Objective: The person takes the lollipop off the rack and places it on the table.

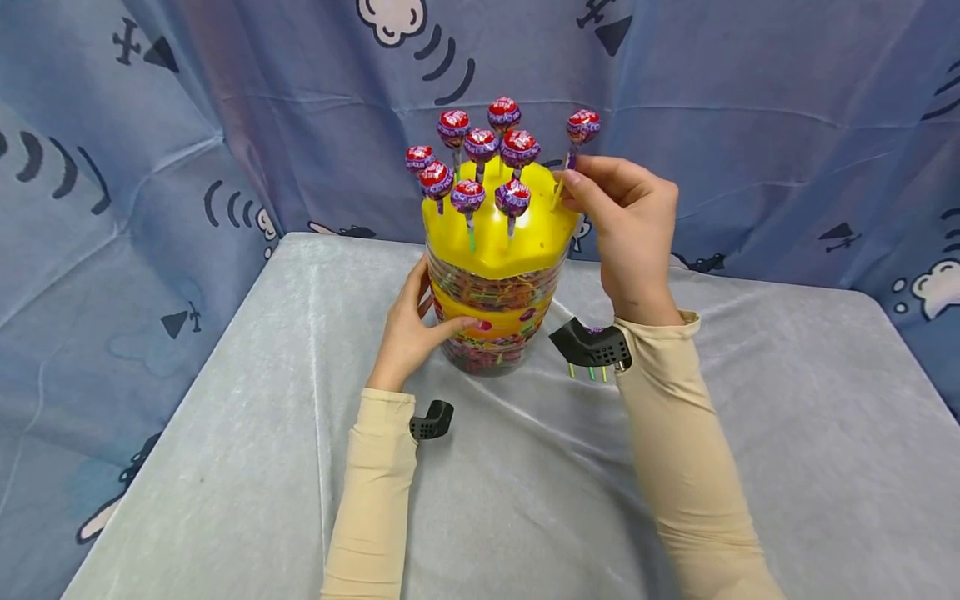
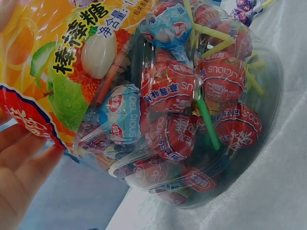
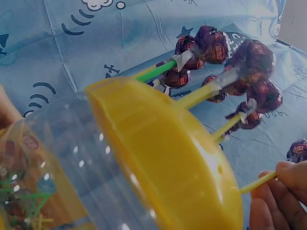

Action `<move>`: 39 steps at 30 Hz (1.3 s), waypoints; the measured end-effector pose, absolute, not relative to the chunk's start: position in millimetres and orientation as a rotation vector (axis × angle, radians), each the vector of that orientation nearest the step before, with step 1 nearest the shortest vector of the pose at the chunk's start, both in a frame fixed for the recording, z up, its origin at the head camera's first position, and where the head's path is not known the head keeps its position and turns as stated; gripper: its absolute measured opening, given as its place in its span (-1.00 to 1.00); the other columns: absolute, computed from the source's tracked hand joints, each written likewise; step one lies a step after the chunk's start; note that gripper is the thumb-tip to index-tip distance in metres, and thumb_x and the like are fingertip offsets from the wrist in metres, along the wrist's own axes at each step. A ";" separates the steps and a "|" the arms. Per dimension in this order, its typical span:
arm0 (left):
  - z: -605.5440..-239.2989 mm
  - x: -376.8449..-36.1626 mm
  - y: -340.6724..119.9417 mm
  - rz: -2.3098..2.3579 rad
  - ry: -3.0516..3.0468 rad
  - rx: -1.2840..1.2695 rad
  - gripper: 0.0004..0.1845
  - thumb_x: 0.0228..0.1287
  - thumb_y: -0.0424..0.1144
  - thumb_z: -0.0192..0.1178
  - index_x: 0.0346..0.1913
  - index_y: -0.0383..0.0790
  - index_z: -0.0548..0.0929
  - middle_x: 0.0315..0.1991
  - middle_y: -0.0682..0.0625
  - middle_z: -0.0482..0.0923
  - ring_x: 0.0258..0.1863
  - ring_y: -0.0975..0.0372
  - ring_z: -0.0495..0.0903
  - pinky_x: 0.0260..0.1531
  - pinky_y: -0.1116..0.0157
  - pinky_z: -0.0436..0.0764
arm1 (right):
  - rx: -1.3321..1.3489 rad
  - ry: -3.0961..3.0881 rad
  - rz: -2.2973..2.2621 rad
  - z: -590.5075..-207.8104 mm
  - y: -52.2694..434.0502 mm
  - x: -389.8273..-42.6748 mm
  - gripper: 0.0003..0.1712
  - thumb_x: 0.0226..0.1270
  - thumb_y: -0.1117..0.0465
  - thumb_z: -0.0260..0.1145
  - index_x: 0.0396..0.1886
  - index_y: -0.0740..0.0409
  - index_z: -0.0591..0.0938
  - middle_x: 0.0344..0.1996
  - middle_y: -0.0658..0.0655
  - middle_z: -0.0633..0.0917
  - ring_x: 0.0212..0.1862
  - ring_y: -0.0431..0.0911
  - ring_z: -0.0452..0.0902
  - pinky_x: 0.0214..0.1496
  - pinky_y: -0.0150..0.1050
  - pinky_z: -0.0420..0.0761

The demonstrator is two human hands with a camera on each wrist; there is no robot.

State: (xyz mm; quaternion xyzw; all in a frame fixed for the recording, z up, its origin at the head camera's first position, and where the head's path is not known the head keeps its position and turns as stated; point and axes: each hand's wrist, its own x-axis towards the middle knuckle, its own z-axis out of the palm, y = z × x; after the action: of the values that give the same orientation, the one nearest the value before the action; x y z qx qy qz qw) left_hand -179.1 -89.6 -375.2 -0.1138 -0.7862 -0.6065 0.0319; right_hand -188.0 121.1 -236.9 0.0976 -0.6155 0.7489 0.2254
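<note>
A clear plastic jar (image 1: 491,321) full of wrapped lollipops stands on the table, topped by a yellow domed lid (image 1: 495,229). Several purple-and-red lollipops (image 1: 482,146) stand with their sticks in the lid's holes. My left hand (image 1: 411,329) grips the jar's left side, fingers curled round its wall; the jar (image 2: 192,115) fills the left wrist view, with fingers (image 2: 21,163) at lower left. My right hand (image 1: 626,225) pinches the yellow stick of one lollipop (image 1: 582,127) at the lid's right edge. In the right wrist view that stick (image 3: 259,182) meets the lid (image 3: 177,158).
The jar stands on a table under a grey cloth (image 1: 750,433). A blue cartoon-print curtain (image 1: 187,125) hangs close behind and to the left. Black wrist camera mounts (image 1: 592,346) sit on both sleeves.
</note>
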 end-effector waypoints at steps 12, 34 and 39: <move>-375.2 -181.0 -89.4 -1.859 -2.425 -0.351 0.03 0.08 -0.15 0.40 0.50 -0.04 -0.05 0.45 -0.02 0.04 0.40 0.20 0.09 0.34 0.26 0.23 | 0.255 -1.670 2.134 -252.2 140.5 -175.8 -0.85 0.12 0.43 0.39 -0.31 0.47 0.69 -0.43 0.19 0.72 -0.41 -0.04 0.62 -0.26 -0.33 0.68; -375.8 -180.8 -89.7 -1.862 -2.406 -0.366 0.02 0.08 -0.18 0.41 0.50 -0.05 -0.04 0.45 -0.03 0.03 0.40 0.19 0.08 0.34 0.25 0.23 | 0.114 -1.744 2.211 -315.3 192.7 -142.2 -0.90 0.19 0.50 0.29 -0.38 0.35 0.72 -0.45 0.14 0.73 -0.45 -0.13 0.66 -0.28 -0.34 0.69; -376.5 -180.1 -90.4 -1.865 -2.393 -0.380 0.03 0.07 -0.16 0.41 0.50 -0.07 -0.04 0.45 -0.03 0.05 0.40 0.19 0.09 0.34 0.23 0.24 | 0.097 -1.750 2.239 -328.3 204.3 -137.7 -0.90 0.19 0.52 0.28 -0.37 0.38 0.71 -0.45 0.13 0.74 -0.43 -0.14 0.67 -0.30 -0.35 0.69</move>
State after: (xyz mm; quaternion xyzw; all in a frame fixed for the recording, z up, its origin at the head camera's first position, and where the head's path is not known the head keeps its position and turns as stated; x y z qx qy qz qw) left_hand -180.1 -90.4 -376.5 -0.1241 -0.7820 -0.6093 0.0419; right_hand -137.7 204.3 -328.3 0.0338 -0.6087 0.7786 0.1487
